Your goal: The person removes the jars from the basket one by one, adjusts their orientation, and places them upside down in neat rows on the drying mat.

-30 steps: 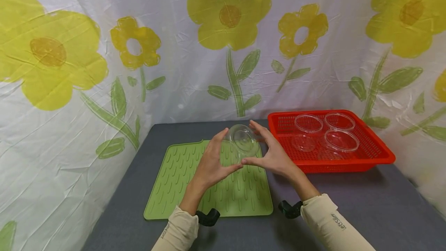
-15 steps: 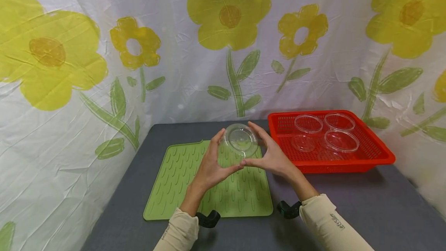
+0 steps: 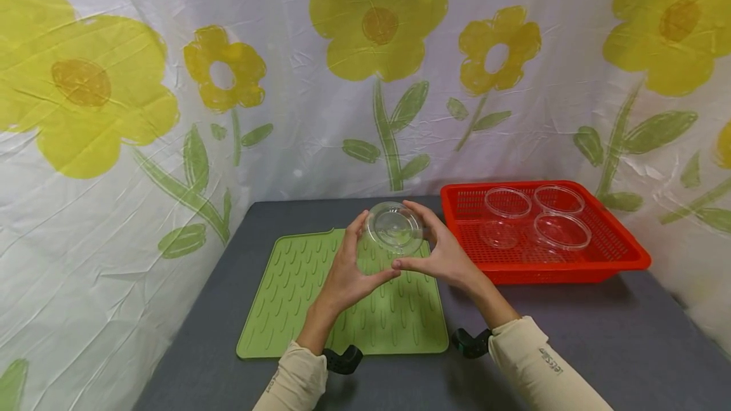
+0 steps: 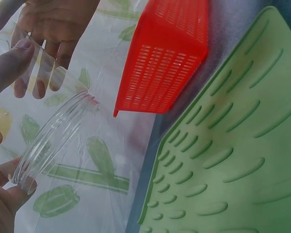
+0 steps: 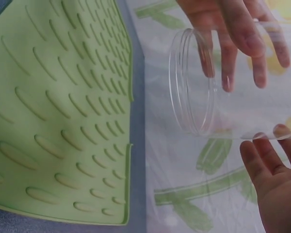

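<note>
Both hands hold a clear jar [image 3: 394, 228] from opposite sides above the green ridged mat [image 3: 291, 309]. My left hand [image 3: 349, 266] grips its left side, and my right hand [image 3: 438, 251] has the right side. The two thumbs meet at the near side while the fingers reach round the far side. The jar is upside down and tilted, its round base toward the head camera. In the left wrist view, the jar's threaded rim [image 4: 53, 133] points down toward the mat. The right wrist view shows that no lid covers the mouth.
A red perforated basket [image 3: 571, 274] stands at the back right, holding several clear jars [image 3: 562, 231] with their rims up. The grey tabletop [image 3: 548, 322] surrounds the mat. Behind it hangs a white sheet [image 3: 297, 113] printed with yellow flowers.
The jar has turned slightly between the hands, so its base shows rounder and a little further left. The right fingers shifted slightly left with it. Basket and mat stay put.
</note>
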`<state>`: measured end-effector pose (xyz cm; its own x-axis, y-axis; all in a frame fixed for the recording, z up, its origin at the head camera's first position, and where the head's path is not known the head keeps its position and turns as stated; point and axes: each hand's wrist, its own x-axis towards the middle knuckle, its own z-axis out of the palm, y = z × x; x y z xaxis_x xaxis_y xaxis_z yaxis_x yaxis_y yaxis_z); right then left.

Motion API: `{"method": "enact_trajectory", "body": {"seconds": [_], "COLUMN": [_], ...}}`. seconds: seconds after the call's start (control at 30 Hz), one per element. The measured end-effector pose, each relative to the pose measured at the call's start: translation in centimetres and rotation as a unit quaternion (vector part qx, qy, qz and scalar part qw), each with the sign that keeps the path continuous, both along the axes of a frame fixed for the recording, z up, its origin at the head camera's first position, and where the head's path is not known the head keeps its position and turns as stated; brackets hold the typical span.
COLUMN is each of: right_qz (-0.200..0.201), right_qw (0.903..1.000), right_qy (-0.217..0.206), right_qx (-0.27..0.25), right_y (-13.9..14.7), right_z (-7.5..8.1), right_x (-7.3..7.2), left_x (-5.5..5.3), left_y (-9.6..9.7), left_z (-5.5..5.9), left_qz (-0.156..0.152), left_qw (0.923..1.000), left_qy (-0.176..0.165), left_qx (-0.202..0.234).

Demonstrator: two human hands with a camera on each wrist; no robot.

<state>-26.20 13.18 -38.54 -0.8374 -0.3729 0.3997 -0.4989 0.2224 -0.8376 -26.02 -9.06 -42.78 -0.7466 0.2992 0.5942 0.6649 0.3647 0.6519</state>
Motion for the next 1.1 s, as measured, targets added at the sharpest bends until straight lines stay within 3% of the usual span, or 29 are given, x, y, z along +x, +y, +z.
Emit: {"method": "enact_trajectory", "body": {"seconds": [0.23,0.5,0.63,0.8,0.93,1.0,1.1], "right_qz": [-0.006,-0.030,-0.038,-0.053,-0.071,-0.078,-0.091], "right_qw": [1.0000,0.9995,0.9992,0.9983,0.9972,0.9966,0.9956], "right_qy": [-0.001,0.000,-0.005,-0.012,-0.015,-0.016,-0.015], "right_qx": [-0.001,-0.003,-0.008,-0.018,-0.019,-0.021,-0.019], "right_y": [-0.3,-0.5,-0.5,-0.8,-1.1,-1.3,-1.7], "right_z": [0.0,0.1,-0.1,-0.5,-0.8,-1.0,-1.3], "right_x": [-0.3,-0.5,-0.7,-0.8,-0.9,-1.0,-1.2], "left_x": [0.0,0.2,0.3,0.3,0.0,-0.2,-0.2], "left_y": [-0.2,-2.0,-3.7,-6.2,-8.4,-9.5,-11.1], "left_z": [0.0,-0.9,-1.9,-3.3,-4.3,-4.7,-5.1], "left_qz": [-0.003,0.035,0.067,0.109,0.144,0.179,0.246], "left_qw": [0.9999,0.9992,0.9962,0.9880,0.9812,0.9733,0.9505], "left_qy": [-0.011,-0.019,-0.054,-0.098,-0.103,-0.101,-0.119], "left_qx": [0.006,0.007,-0.013,-0.049,-0.076,-0.102,-0.148]}}
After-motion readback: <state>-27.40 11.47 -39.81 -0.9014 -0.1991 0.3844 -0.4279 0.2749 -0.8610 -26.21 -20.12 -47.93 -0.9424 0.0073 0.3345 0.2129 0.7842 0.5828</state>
